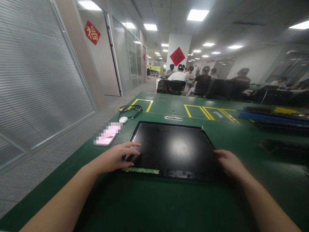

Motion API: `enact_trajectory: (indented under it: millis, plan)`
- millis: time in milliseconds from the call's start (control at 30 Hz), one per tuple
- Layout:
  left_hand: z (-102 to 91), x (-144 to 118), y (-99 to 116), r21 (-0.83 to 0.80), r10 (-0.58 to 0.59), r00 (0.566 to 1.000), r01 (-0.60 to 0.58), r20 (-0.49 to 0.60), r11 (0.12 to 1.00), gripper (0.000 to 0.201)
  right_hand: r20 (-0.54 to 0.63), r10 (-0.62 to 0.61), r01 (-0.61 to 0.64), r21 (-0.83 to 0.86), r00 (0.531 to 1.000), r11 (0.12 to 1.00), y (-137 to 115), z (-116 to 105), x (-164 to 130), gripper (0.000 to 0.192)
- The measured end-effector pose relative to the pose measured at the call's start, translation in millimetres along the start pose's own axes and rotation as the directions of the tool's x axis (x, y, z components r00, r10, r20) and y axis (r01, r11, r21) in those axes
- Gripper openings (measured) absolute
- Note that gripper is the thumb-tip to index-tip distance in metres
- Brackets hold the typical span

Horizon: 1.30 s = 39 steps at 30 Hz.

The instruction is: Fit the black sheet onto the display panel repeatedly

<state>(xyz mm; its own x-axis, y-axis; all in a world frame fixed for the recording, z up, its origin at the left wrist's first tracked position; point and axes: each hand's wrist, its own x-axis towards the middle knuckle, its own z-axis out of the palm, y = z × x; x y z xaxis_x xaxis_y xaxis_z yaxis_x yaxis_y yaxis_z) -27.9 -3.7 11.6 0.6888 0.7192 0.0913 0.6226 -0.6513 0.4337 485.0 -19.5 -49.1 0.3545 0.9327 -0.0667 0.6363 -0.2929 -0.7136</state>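
Left hand: the left hand (115,157) lies flat, fingers spread and open, on the near left corner of the display panel (172,146); it presses rather than grips.
Right hand: the right hand (230,163) rests on the panel's near right edge, fingers curled loosely over the rim; whether it pinches the edge I cannot tell.
Panel position: the panel lies flat on the green table (154,206), straight ahead at 12 o'clock from the hands, glossy face up.
Long axis: it runs left to right, from 9 to 3 o'clock, spanning the gap between both hands.
Nearer hand: both touch it; the left reaches further onto its surface.
Circuit strip: one green strip (140,170) shows along the near edge, just beside the left hand.
Counts: one panel, two hands.
Outward at 11 o'clock: one phone (106,136), one white mouse (123,119), one coiled black cable (130,110).
At 2 o'clock: blue trays (270,116) of dark parts.
Far at 12 o'clock: several seated people (190,75).
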Motion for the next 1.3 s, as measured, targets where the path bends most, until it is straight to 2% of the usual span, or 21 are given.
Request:
enact_trajectory:
  millis: [200,367,500,600,667,867,1100,1300]
  plan:
    - [-0.3,1.1,0.9,0.000,0.011,1.000,-0.011,0.000,1.000,0.034,-0.019,0.001,-0.001,-0.023,1.000,1.000,-0.1,0.2,-2.2,0.052]
    - [-1.4,3.6,4.9,0.036,-0.094,0.996,0.094,-0.008,0.995,0.043,-0.007,0.009,-0.009,-0.017,1.000,1.000,-0.8,0.0,-2.4,0.052]
    - [1.8,6.8,0.1,0.092,-0.163,0.978,0.175,-0.127,0.980,0.042,-0.004,0.015,-0.015,0.004,1.000,1.000,-0.5,-1.1,-2.2,0.054]
    - [5.6,9.0,-8.8,0.163,-0.219,0.946,0.262,-0.241,0.951,0.045,0.004,0.003,-0.003,-0.003,1.000,1.000,1.6,-0.7,-1.2,0.054]
    - [8.1,10.1,-13.6,0.179,-0.256,0.926,0.311,-0.277,0.933,0.043,0.009,-0.007,0.007,-0.023,1.000,1.000,2.9,-0.1,-0.4,0.053]
    - [14.7,13.6,-15.1,0.209,-0.314,0.920,0.363,-0.234,0.908,0.044,0.009,-0.032,0.032,-0.029,0.999,0.999,-1.4,-1.1,-1.6,0.050]
    - [18.1,16.3,-14.6,0.209,-0.296,0.926,0.346,-0.236,0.915,0.043,0.003,-0.004,0.004,0.010,1.000,1.000,-9.7,-2.3,-6.9,0.047]
    - [17.1,16.8,-16.0,0.181,-0.287,0.924,0.337,-0.253,0.924,0.041,-0.011,0.001,-0.001,-0.036,1.000,0.999,-9.2,-3.1,-5.7,0.051]
